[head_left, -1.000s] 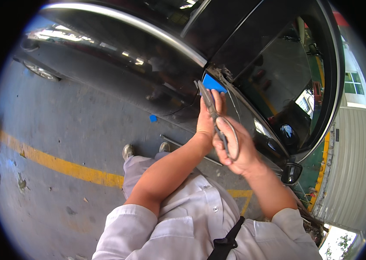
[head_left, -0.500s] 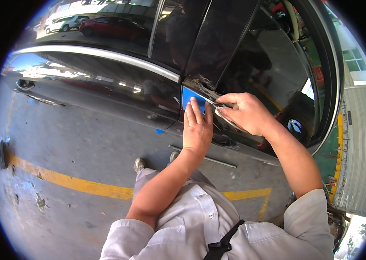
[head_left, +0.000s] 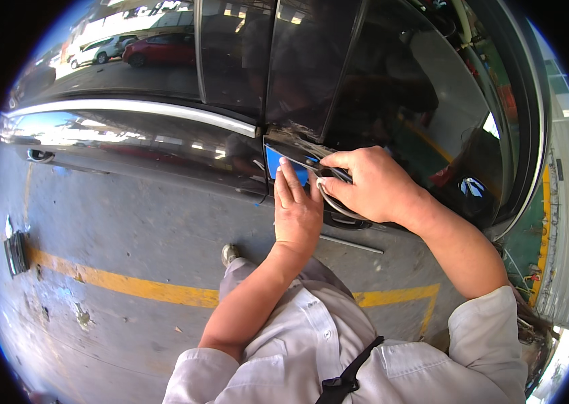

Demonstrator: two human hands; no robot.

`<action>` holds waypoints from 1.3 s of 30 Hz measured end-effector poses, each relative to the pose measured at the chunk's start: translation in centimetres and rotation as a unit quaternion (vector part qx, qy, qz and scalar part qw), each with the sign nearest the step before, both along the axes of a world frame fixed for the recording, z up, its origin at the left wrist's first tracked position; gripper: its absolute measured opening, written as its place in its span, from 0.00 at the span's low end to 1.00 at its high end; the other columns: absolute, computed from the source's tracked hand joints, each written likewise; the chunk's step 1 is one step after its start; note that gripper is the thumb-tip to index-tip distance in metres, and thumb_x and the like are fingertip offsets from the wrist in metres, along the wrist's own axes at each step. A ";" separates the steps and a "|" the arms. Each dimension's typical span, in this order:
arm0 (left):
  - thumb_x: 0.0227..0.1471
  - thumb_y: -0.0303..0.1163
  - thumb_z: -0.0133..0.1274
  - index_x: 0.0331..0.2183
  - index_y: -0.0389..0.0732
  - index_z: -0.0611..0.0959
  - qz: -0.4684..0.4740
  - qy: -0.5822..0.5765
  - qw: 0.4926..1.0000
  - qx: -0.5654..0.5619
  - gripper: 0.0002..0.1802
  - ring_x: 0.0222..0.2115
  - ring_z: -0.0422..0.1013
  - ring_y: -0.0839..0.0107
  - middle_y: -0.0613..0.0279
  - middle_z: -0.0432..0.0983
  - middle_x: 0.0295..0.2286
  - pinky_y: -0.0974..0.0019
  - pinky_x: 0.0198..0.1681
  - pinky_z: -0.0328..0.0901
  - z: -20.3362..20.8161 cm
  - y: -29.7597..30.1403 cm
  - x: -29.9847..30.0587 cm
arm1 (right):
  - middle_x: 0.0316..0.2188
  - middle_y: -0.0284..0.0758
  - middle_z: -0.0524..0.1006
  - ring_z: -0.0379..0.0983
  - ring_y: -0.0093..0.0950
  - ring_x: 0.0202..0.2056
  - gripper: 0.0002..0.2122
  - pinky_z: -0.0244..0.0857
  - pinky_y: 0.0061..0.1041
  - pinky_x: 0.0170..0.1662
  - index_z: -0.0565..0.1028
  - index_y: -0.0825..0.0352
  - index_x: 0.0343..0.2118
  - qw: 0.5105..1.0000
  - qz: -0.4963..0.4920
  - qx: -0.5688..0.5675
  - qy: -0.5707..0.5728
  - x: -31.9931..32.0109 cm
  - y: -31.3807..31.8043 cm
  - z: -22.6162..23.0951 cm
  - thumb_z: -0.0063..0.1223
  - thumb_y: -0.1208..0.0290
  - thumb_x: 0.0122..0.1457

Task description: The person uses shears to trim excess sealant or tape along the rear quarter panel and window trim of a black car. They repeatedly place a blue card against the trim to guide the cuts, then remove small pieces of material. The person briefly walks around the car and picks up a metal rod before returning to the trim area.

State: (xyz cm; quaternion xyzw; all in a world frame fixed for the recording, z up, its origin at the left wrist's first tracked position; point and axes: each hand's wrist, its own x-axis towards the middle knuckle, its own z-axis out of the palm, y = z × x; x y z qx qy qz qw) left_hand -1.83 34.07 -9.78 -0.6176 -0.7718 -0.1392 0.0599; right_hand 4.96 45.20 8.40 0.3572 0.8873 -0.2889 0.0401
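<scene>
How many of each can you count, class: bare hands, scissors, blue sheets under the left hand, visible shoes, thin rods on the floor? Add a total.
Bare hands (left hand, right hand): 2
Scissors: 1
Blue sheet: 1
Visible shoe: 1
Thin rod: 1
Total: 6

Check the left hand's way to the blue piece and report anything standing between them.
Nothing visible stands between them: the left hand rests directly on the blue piece beside the black car. The right hand holds scissors just to the right, not between them.

The sheet (head_left: pixel 273 160) is blue, the car (head_left: pixel 306 81) black, its trim (head_left: pixel 163 110) silver, the floor (head_left: pixel 143 232) yellow-lined grey.
</scene>
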 end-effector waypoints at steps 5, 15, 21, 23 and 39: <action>0.59 0.31 0.50 0.57 0.34 0.74 0.001 -0.007 1.000 -0.001 0.25 0.61 0.59 0.30 0.16 0.54 0.61 0.45 0.64 0.63 -0.1 0.1 0.2 | 0.31 0.52 0.81 0.80 0.50 0.35 0.13 0.75 0.41 0.40 0.83 0.69 0.38 0.999 -0.023 -0.003 0.028 0.4 -0.7 -0.2 0.59 0.63 0.58; 0.58 0.30 0.51 0.59 0.34 0.72 0.002 -0.015 1.000 0.008 0.27 0.61 0.58 0.30 0.15 0.52 0.62 0.46 0.65 0.62 0.7 0.0 0.1 | 0.33 0.55 0.81 0.80 0.52 0.38 0.14 0.74 0.42 0.43 0.82 0.73 0.40 0.998 -0.053 -0.022 0.024 1.5 -1.6 0.4 0.59 0.65 0.58; 0.58 0.30 0.50 0.61 0.34 0.69 0.017 -0.051 0.998 0.037 0.30 0.60 0.58 0.29 0.16 0.51 0.62 0.45 0.64 0.61 1.7 -0.3 0.1 | 0.38 0.56 0.82 0.81 0.50 0.42 0.19 0.75 0.37 0.48 0.80 0.77 0.47 0.999 -0.048 -0.002 0.011 2.7 -1.7 0.6 0.63 0.67 0.59; 0.58 0.30 0.50 0.62 0.34 0.68 0.016 -0.053 0.998 0.036 0.30 0.60 0.58 0.29 0.16 0.50 0.62 0.45 0.64 0.61 2.0 -0.3 0.0 | 0.38 0.56 0.82 0.81 0.50 0.42 0.19 0.75 0.39 0.48 0.81 0.77 0.46 0.999 -0.050 0.001 0.009 3.0 -1.6 0.7 0.61 0.66 0.58; 0.42 0.37 0.70 0.67 0.35 0.59 0.014 -0.041 0.999 -0.029 0.56 0.65 0.48 0.28 0.18 0.40 0.65 0.46 0.68 0.55 2.8 -0.5 0.0 | 0.41 0.56 0.81 0.80 0.50 0.45 0.19 0.74 0.39 0.51 0.81 0.76 0.48 0.996 -0.085 0.010 -0.026 6.5 -2.3 1.3 0.62 0.66 0.59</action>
